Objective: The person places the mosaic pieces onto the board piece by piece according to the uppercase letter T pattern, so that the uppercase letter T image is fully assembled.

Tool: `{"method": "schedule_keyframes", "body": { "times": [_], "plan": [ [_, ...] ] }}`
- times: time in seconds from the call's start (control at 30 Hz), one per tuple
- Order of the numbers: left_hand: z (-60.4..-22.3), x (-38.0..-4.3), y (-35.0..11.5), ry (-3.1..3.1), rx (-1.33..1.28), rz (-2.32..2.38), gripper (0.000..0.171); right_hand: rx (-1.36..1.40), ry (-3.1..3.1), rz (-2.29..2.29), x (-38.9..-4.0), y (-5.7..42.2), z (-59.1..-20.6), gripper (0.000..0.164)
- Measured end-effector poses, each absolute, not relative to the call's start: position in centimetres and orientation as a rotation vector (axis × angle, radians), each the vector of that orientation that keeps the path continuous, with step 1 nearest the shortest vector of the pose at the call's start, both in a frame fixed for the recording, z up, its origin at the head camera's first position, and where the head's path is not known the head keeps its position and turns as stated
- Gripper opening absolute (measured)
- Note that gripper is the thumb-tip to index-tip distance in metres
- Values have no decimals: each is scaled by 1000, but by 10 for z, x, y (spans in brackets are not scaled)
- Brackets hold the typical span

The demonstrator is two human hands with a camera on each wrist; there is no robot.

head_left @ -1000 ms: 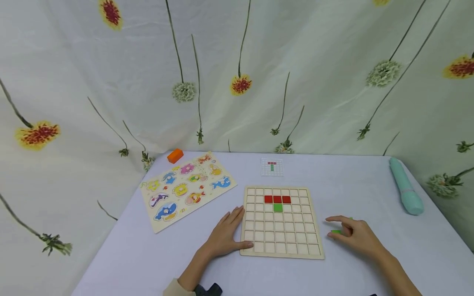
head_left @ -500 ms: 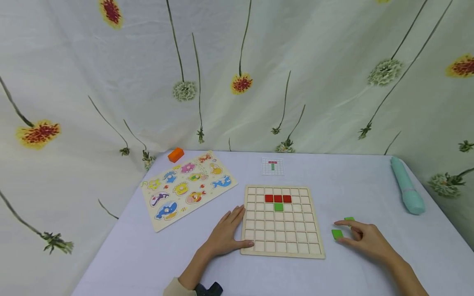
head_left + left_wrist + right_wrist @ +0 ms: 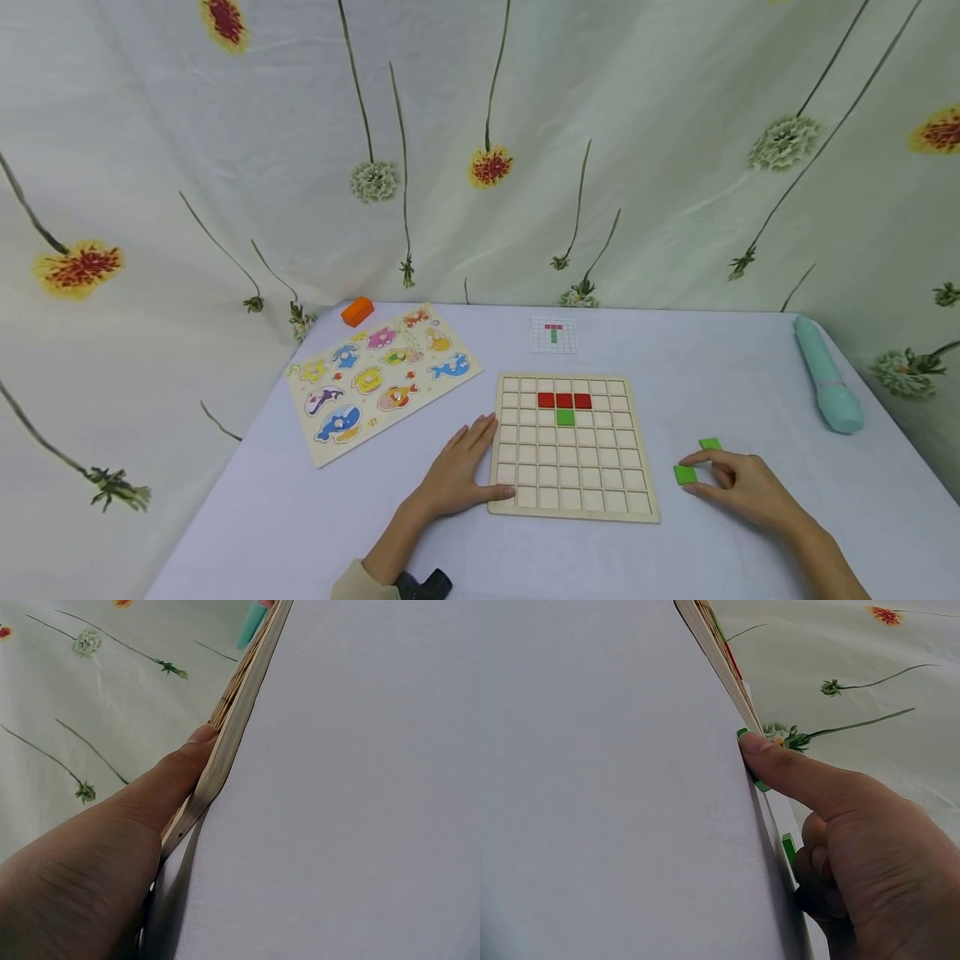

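At the bottom of the frame, left of centre, a pale sleeve point(image 3: 363, 581) leads to the left hand point(image 3: 457, 473), which lies flat with fingers straight and thumb stretched out, resting on the left edge of the grid board point(image 3: 570, 477). At the lower right, the right hand point(image 3: 742, 485) has closed in: half a second ago its finger and thumb stood apart around the loose green tile point(image 3: 686, 475), and now they meet its far and near edges in what looks like a pinch. That puts the tile in hand, though it is off the board, just beyond its right edge; whether it has left the table point(image 3: 600, 562) I cannot tell. A spare green tile point(image 3: 710, 443) lies just behind the fingers. In the board's upper part sit three red tiles point(image 3: 564, 401) in a row, with a placed green tile point(image 3: 566, 417) under the middle one. Left of the board is an animal puzzle point(image 3: 330, 452); farther back are a small card point(image 3: 538, 342) printed with a red and green T, a turquoise pouch point(image 3: 828, 383) at right and an orange block point(image 3: 357, 312) at left.
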State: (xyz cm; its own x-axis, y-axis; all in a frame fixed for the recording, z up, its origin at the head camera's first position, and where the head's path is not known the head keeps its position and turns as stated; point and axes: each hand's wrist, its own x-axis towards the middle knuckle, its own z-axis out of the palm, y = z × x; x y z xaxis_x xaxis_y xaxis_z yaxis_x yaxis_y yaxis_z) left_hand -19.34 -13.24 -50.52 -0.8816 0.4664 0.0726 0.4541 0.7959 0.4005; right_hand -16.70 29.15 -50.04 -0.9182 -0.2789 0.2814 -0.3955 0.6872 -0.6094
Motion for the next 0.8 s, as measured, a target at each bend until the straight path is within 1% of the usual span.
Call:
{"method": "schedule_keyframes", "body": {
  "times": [0.33, 0.53, 0.8],
  "plan": [
    [-505, -193, -132, 2953, 762, 644, 106, 566, -2695, 1069, -168, 292, -501, 25],
    [-504, -194, -132, 2972, 796, 643, 105, 600, -2608, 1095, -173, 288, -499, 28],
    [-504, -193, -132, 2964, 790, 659, 105, 645, -2584, 1084, -183, 259, -496, 28]
  ]
}}
